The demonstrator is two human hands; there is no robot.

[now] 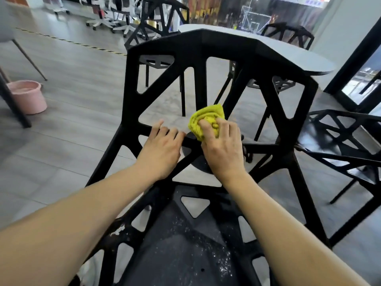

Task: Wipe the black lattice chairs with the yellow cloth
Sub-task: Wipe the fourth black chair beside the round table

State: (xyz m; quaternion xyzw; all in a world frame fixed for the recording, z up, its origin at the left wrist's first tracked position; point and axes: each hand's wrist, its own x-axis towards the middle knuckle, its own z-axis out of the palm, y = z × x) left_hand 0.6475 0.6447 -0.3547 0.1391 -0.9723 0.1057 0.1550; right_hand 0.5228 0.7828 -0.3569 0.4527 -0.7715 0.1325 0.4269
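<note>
Yellow cloth (206, 122) is bunching under your right hand (222, 149), fingers clamped on it, against a bar of the black chair (226, 50); your left hand (159, 151) is resting beside it, fingers loosely apart.

A lattice chair (206, 46) is placed directly before the person, its backrest toward the table (288, 52) that lies just behind it. The left hand (160, 149) is rested on a crossbar of the backrest, and just to its right the cloth (206, 120) is pressed against the same bar by the right hand (222, 149). A second lattice chair (340, 145) is set to the right, near the first. Two more chairs (162, 13) (292, 34) are seen beyond the table. A bucket (28, 96) is stood on the floor (72, 112) well to the left. Office chairs (107, 11) are grouped far behind, at upper left.
</note>
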